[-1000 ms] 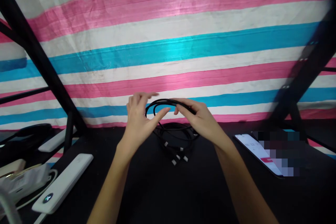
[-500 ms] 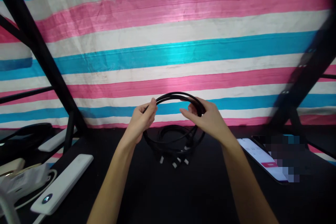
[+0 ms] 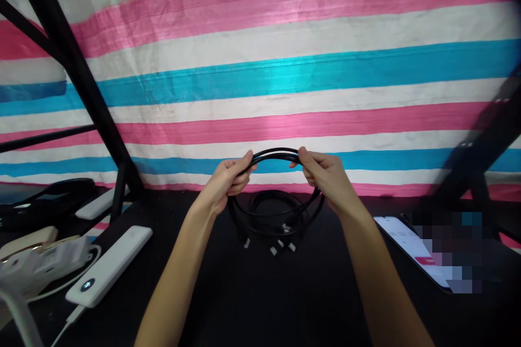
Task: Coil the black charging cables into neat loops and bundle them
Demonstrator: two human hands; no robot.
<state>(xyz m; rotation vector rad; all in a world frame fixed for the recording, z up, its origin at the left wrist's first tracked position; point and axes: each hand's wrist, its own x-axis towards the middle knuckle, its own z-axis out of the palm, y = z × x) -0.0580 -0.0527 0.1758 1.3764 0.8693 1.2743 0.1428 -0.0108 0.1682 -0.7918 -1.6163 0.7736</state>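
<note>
A coiled black cable [image 3: 277,150] hangs upright as a loop between my two hands. My left hand [image 3: 230,178] pinches the upper left of the coil, thumb on top. On the upper right, my right hand [image 3: 323,171] grips the same strands between thumb and curled fingers. Behind and below the loop, more coiled black cables [image 3: 274,195] lie on the black table [image 3: 260,293]. Several pale connector plugs [image 3: 273,251] show near them; which cable each belongs to I cannot tell.
A white power bank [image 3: 112,265] with a lit display lies at the left, beside white chargers [image 3: 52,257] and cords. A phone [image 3: 411,246] with its screen lit lies at the right. Black metal posts [image 3: 93,92] stand before a striped sheet [image 3: 285,76].
My left hand went from spread fingers to a closed pinch on the cable coil. My right hand has closed on its other side, and the loop is now stretched between both.
</note>
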